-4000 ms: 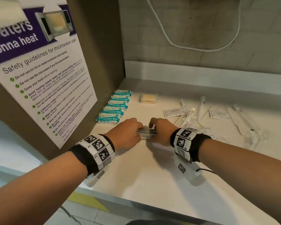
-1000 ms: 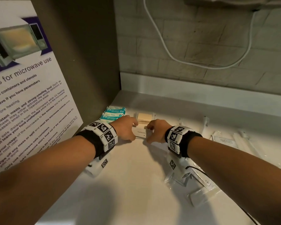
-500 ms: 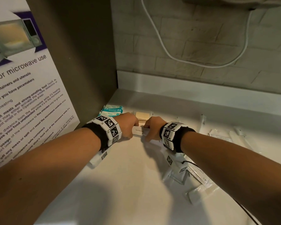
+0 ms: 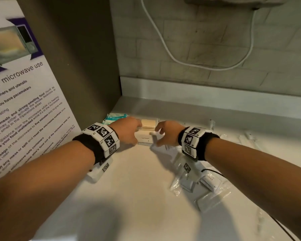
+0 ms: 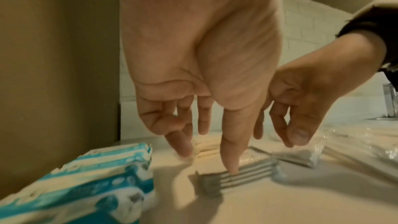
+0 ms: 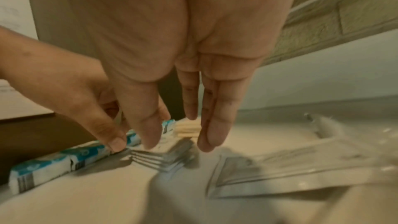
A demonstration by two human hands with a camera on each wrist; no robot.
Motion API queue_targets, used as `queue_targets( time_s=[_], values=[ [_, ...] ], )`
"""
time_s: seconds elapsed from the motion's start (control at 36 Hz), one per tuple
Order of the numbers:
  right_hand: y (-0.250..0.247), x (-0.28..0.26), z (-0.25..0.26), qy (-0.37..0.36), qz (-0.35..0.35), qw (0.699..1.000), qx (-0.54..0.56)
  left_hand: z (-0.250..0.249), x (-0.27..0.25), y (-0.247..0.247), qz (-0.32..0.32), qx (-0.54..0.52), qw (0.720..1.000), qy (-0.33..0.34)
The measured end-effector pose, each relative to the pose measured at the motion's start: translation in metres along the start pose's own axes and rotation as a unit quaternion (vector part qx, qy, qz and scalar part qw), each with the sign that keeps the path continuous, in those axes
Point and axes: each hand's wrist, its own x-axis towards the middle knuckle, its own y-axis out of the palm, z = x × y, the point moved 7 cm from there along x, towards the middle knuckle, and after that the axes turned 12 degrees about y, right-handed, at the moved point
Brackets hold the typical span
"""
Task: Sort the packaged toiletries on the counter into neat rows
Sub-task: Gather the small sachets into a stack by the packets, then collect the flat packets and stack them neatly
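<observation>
Hidden: the left hand (image 4: 129, 132) covers most of the teal wipe packs (image 4: 116, 117); sachet print is blurred.
Hands: both open; left thumb tip on the grey-striped sachet stack (image 4: 144, 139), right hand (image 4: 167, 133) just above it.
Stack: on the counter (image 4: 137, 188), before the beige soap bars (image 4: 148, 124).
Surroundings: clear-wrapped packets (image 4: 207, 186) under the right forearm; microwave poster (image 4: 16, 101) left.
</observation>
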Motion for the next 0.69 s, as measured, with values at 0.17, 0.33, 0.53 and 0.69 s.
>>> queue_targets(
  time_s=[0.17,0.33,0.53,0.69],
  values=[
    [-0.016,-0.057,-0.053,-0.008,0.004,0.998,-0.06,-0.036,0.007,-0.025,-0.037,-0.01,0.998,0.047],
    [0.005,-0.099,-0.11,0.05,0.035,0.987,-0.146,-0.102,0.035,-0.006,-0.025,-0.032,0.994,0.102],
    [0.02,-0.11,-0.123,0.06,0.028,0.992,-0.107,-0.123,0.055,0.038,0.034,0.058,0.996,0.063],
    [0.018,-0.112,-0.123,0.047,0.023,0.996,-0.069,-0.121,0.059,0.04,0.033,0.021,0.999,0.028]
  ],
)
